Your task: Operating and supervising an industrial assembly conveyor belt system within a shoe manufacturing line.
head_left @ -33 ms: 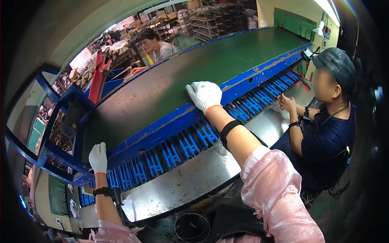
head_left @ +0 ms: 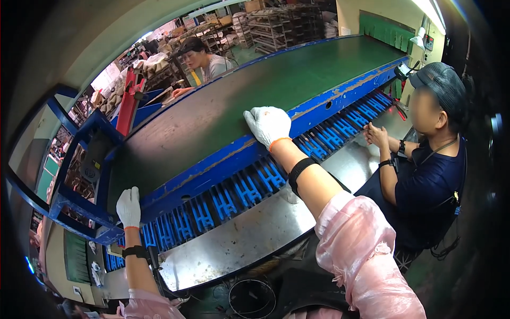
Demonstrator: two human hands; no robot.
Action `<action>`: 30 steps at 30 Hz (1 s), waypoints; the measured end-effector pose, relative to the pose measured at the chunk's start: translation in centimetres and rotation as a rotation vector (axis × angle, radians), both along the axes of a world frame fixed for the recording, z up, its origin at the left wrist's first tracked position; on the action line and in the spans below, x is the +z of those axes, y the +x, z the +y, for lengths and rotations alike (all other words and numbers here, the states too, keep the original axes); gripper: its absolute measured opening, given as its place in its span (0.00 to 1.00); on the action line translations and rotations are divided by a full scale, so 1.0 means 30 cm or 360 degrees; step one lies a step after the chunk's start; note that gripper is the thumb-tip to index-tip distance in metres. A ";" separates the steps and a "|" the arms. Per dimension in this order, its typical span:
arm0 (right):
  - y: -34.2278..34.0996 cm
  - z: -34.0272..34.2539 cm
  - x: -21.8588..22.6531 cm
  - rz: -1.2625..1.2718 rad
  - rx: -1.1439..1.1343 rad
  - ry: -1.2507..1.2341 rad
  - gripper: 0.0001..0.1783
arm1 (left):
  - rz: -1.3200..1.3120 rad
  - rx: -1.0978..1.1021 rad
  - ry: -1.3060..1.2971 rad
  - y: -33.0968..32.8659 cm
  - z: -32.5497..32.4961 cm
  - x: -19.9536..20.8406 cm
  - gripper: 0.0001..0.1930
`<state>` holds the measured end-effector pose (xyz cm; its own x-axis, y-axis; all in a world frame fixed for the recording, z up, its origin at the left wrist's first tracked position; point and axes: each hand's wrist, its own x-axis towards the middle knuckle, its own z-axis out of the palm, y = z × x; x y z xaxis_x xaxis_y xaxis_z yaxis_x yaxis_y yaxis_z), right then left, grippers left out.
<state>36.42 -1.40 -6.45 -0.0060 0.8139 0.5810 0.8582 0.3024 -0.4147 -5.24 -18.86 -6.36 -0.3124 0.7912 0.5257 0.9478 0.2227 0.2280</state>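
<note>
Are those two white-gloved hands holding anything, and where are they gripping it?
Nothing is held. The right hand rests flat on the edge of the long dark green conveyor belt; the left hand rests on the blue metal side rail.

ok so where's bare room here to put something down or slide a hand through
The green belt is bare between the right hand and its far blue edge. The steel shelf is bare between the blue comb rail and the near rim. It is crowded by the left hand at the blue frame corner, and around the seated person's hands.
</note>
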 end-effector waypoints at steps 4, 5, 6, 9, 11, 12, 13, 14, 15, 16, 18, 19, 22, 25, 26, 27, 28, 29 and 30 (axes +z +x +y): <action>0.005 0.000 -0.005 -0.0006 0.0001 0.0012 0.20 | 0.0012 0.0022 0.0024 0.011 0.005 -0.003 0.19; 0.005 -0.001 -0.004 -0.0007 0.0002 0.0027 0.20 | 0.0011 0.0021 0.0023 0.010 0.004 -0.002 0.19; 0.006 -0.001 -0.004 -0.0008 0.0000 0.0026 0.20 | 0.0040 0.0005 0.0022 0.009 0.004 -0.002 0.19; 0.006 -0.003 0.001 -0.0025 -0.0002 -0.0016 0.20 | 0.0064 0.0001 0.0021 0.012 0.004 0.000 0.19; 0.003 -0.006 0.006 -0.0020 -0.0003 -0.0006 0.20 | 0.0062 0.0016 0.0023 0.010 0.000 0.001 0.19; 0.000 -0.008 0.010 -0.0018 0.0001 -0.0005 0.20 | 0.0075 0.0009 0.0039 0.007 -0.003 0.002 0.19; -0.003 -0.010 0.014 -0.0013 0.0006 -0.0023 0.20 | 0.0089 0.0002 0.0055 0.003 -0.007 0.004 0.19; 0.002 -0.010 0.013 -0.0015 0.0000 -0.0044 0.20 | 0.0084 -0.0003 0.0053 0.005 -0.002 -0.001 0.19; 0.006 -0.010 0.012 -0.0019 -0.0004 -0.0046 0.20 | 0.0073 -0.0008 0.0050 0.007 0.003 -0.005 0.19; 0.010 -0.011 0.012 -0.0026 -0.0010 -0.0036 0.20 | 0.0063 -0.0012 0.0047 0.008 0.007 -0.008 0.19; 0.009 -0.012 0.014 -0.0028 -0.0007 -0.0025 0.20 | 0.0072 -0.0001 0.0044 0.015 0.004 -0.001 0.19; 0.004 -0.012 0.016 -0.0020 0.0001 -0.0024 0.20 | 0.0085 0.0014 0.0042 0.016 -0.002 0.007 0.19; 0.005 -0.011 0.015 -0.0021 -0.0003 -0.0032 0.19 | 0.0080 0.0019 0.0041 0.016 -0.002 0.006 0.20; 0.006 -0.006 0.012 -0.0024 0.0001 -0.0044 0.19 | 0.0123 -0.0018 0.0101 0.009 0.004 -0.007 0.19; 0.007 -0.005 0.010 -0.0024 0.0006 -0.0047 0.19 | 0.0122 -0.0017 0.0100 0.011 0.004 -0.007 0.19; 0.009 -0.004 0.009 -0.0025 0.0007 -0.0048 0.19 | 0.0110 -0.0020 0.0102 0.014 0.004 -0.006 0.19; 0.010 -0.003 0.007 -0.0029 0.0007 -0.0048 0.19 | 0.0097 -0.0022 0.0104 0.016 0.005 -0.005 0.19; 0.010 -0.003 0.008 -0.0032 0.0011 -0.0049 0.19 | 0.0097 -0.0020 0.0104 0.015 0.004 -0.005 0.19; 0.009 -0.002 0.009 -0.0032 0.0013 -0.0049 0.19 | 0.0107 -0.0009 0.0105 0.013 0.004 -0.006 0.18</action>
<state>36.70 -1.48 -6.18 -0.0241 0.8312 0.5555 0.8642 0.2967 -0.4064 -4.86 -18.74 -6.54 -0.2703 0.7558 0.5964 0.9627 0.2041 0.1776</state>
